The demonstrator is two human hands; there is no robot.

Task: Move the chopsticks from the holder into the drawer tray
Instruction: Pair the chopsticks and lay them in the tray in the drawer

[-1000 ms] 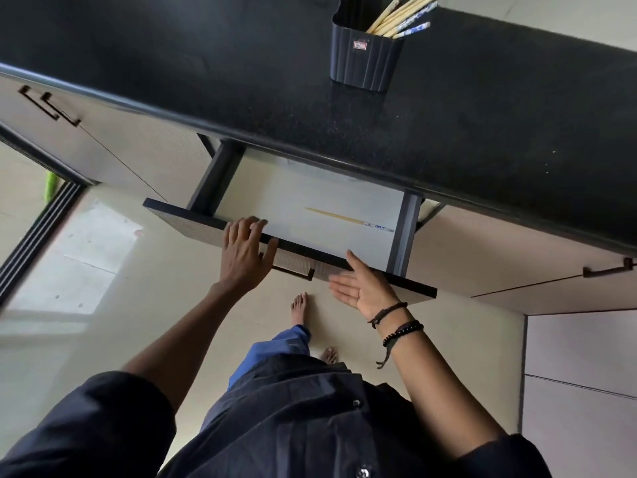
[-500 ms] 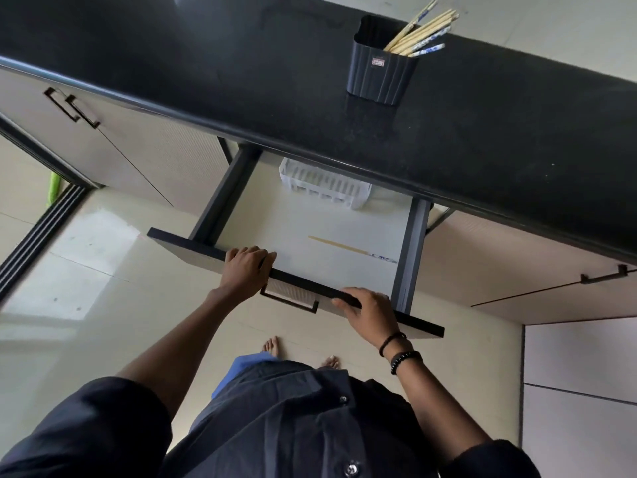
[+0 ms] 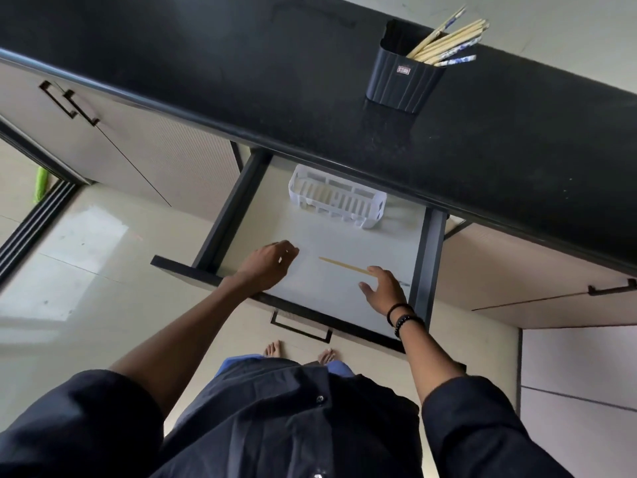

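1. Pale wooden chopsticks (image 3: 448, 39), some with blue-patterned tips, lean in a dark ribbed holder (image 3: 401, 84) on the black worktop (image 3: 241, 63).
2. One chopstick (image 3: 341, 264) lies loose on the open drawer's (image 3: 234, 215) floor, apart from the white slotted tray (image 3: 336, 201).
3. My left hand (image 3: 267, 267) hangs loosely curled and empty. My right hand (image 3: 382, 288), fingers relaxed, reaches that stick's end.
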